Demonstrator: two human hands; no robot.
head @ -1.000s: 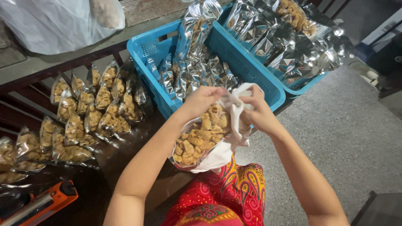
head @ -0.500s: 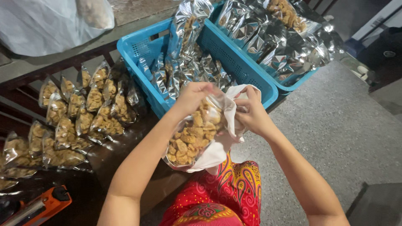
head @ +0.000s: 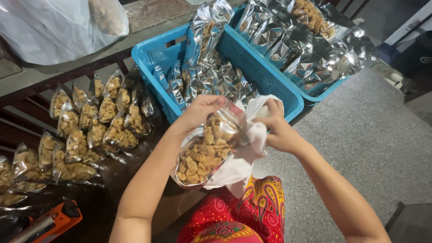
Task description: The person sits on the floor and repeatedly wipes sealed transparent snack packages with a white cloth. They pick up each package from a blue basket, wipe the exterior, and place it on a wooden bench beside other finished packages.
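Observation:
My left hand (head: 199, 112) grips the top edge of a clear pouch of golden snack pieces (head: 204, 150), which hangs tilted above my lap. My right hand (head: 275, 128) holds a white cloth (head: 245, 155) bunched against the pouch's right side. Both hands meet just in front of a blue plastic basket (head: 155, 56) that is filled with silver-backed snack pouches (head: 204, 74).
A second blue basket (head: 321, 96) of silver pouches stands at the upper right. Several filled clear pouches (head: 85, 130) lie in rows at the left. An orange heat sealer (head: 47, 222) sits bottom left. A large white plastic bag (head: 54, 27) lies top left. Speckled floor (head: 373, 148) spreads right.
The pouch has been lifted slightly and tilted, and my right hand with the cloth has slid along its right side. The view has shifted a little.

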